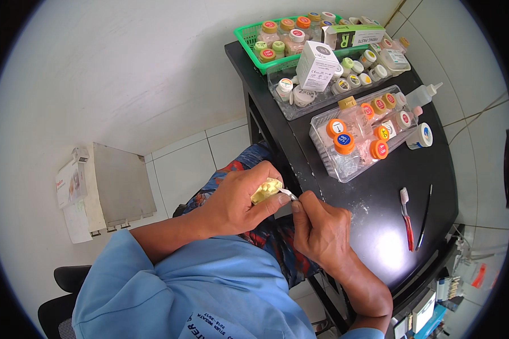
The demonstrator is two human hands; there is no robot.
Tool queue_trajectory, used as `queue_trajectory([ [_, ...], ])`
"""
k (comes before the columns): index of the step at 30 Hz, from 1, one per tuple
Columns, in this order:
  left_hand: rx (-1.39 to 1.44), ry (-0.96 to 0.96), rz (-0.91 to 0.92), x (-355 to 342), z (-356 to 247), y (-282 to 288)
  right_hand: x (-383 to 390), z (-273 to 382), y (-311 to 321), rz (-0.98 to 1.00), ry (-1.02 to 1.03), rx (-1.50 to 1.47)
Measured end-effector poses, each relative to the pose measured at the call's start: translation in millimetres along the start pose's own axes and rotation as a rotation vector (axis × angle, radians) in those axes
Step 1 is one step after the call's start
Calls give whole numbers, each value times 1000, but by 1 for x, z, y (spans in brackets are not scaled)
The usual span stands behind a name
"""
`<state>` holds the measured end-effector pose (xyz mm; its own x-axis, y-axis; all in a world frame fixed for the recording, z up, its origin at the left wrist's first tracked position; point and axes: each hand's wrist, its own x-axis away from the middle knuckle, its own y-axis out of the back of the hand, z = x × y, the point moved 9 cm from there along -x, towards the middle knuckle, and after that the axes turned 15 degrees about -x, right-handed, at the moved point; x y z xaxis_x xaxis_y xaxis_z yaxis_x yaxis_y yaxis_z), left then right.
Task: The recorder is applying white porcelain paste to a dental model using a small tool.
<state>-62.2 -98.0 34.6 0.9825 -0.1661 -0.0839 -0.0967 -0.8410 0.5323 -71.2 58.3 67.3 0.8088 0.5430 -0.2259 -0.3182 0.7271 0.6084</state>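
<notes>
My left hand [246,198] is closed around a pale yellow piece [266,191], which looks like a dental cast, above my lap. My right hand [321,231] grips a slim silvery tool [285,193], whose pale tip meets the yellow piece. Just right of both hands, on the black desk [367,220], lie a red-and-white toothbrush [407,223] and a thin black-handled stick [423,217].
A clear basket [316,141] of orange-capped jars, another tray [285,110] of small jars with a white box [316,66], and a green basket [242,39] fill the desk's back. A squeeze bottle [421,95] and white tub [419,136] stand at the right.
</notes>
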Motion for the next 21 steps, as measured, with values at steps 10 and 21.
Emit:
queue_trajectory([
  [10, -33, -57, -9, 0, -2, 1, -1, 1, 0, 10, 6, -7],
  [21, 19, -66, -4, -1, -4, 2, -1, 1, 1, 41, 14, -40],
])
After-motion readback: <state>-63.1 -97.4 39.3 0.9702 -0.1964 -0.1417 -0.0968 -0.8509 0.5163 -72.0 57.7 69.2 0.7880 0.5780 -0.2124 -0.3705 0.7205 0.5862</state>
